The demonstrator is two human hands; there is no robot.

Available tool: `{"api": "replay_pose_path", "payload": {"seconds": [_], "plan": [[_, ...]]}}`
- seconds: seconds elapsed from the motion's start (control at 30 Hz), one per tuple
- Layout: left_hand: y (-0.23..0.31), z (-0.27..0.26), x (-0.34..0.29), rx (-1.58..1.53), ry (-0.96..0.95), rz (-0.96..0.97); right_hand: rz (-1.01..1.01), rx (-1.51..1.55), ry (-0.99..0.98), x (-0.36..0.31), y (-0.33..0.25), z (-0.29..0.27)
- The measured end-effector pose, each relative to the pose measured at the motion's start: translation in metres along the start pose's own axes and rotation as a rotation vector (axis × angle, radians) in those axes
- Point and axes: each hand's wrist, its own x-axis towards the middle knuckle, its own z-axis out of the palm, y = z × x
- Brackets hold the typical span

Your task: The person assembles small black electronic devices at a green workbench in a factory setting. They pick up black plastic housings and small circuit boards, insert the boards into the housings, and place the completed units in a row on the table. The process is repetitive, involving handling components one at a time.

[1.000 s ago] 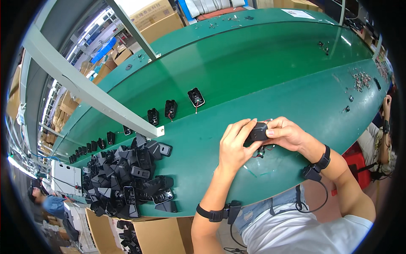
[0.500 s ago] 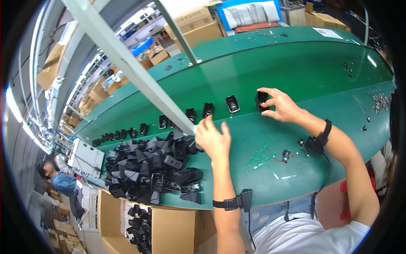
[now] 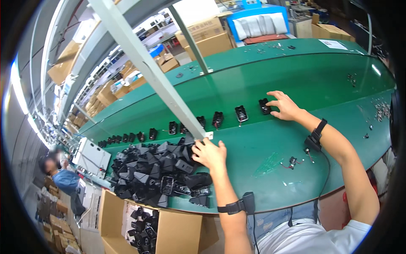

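My right hand (image 3: 285, 107) is just right of a black plastic housing (image 3: 264, 106) that stands on the green belt. Its thumb and fingers are spread apart, and the housing looks free of them. At the right edge of a heap of black plastic housings (image 3: 146, 169) is my left hand (image 3: 210, 154), its thumb apart from the fingers. The fingertips reach over the nearest pieces, and no piece shows in its grasp. More housings, among them one with a silvery rim (image 3: 241, 113), stand in a row along the belt to the left.
A grey metal post (image 3: 156, 76) rises by my left hand. A small wired part (image 3: 292, 162) and green strips (image 3: 269, 165) lie before me. Small metal parts (image 3: 382, 111) are at far right. A cardboard box (image 3: 179, 230) of housings stands below the table edge; a person (image 3: 65, 180) is at left.
My right hand has opened and drawn away to the right from the housing, leaving it on the belt. My left hand has moved down onto the heap's edge. The view has shifted slightly.
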Motion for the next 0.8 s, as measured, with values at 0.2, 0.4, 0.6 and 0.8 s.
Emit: {"api": "replay_pose_path", "payload": {"seconds": [0.2,0.4,0.6,0.8], "plan": [[0.012,-0.019,-0.005,0.013,-0.178,-0.001,-0.062,0.375,-0.236,-0.085,-0.041,-0.048],[0.029,-0.021,-0.013,-0.281,-0.366,0.143,-0.01,0.328,-0.339,-0.143,-0.085,-0.051],[0.034,-0.008,-0.018,-0.338,-0.42,0.22,0.258,0.603,-0.323,-0.144,-0.071,-0.037],[0.058,-0.019,-0.02,-0.729,-0.181,0.222,0.303,0.873,-0.065,-0.156,-0.06,-0.036]]}}
